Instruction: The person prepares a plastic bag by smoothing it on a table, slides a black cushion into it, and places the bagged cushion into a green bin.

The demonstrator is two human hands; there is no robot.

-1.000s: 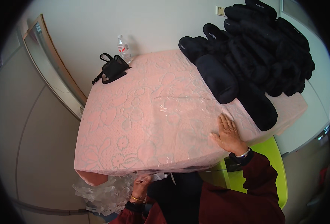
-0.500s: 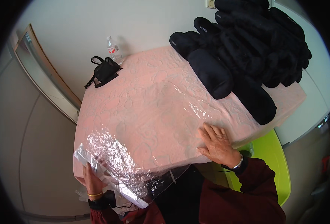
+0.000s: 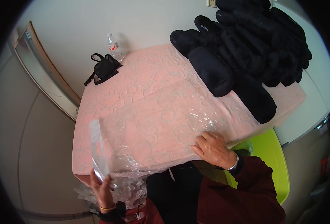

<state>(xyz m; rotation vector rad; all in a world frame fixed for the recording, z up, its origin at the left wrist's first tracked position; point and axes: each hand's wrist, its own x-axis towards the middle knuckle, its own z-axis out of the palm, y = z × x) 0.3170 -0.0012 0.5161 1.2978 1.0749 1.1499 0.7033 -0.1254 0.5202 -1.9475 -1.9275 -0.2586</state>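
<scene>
A large clear plastic bag (image 3: pixel 165 127) lies spread over the pink patterned cloth on the table, shiny and creased. Along its left side runs a whitish strip (image 3: pixel 97 140), raised on edge. At the strip's lower end, my left hand (image 3: pixel 103 192) pinches it between thumb and fingers near the table's front left corner. My right hand (image 3: pixel 215 149) presses on the bag's right part near the front edge. Its fingers are curled under, so their tips are hidden, and they seem to grip the film.
Black, soft, elongated cushions (image 3: pixel 247 44) are piled at the back right of the table. A black strapped pouch (image 3: pixel 106 69) and a clear bottle (image 3: pixel 113 46) stand at the back left. Below the right edge is a lime-green tub (image 3: pixel 277 164). Crumpled clear plastic (image 3: pixel 129 190) hangs below the front left.
The bag's left part has been flattened from a shiny bunch, and its whitish strip now stands farther up the table. My right hand has curled its fingers from lying flat.
</scene>
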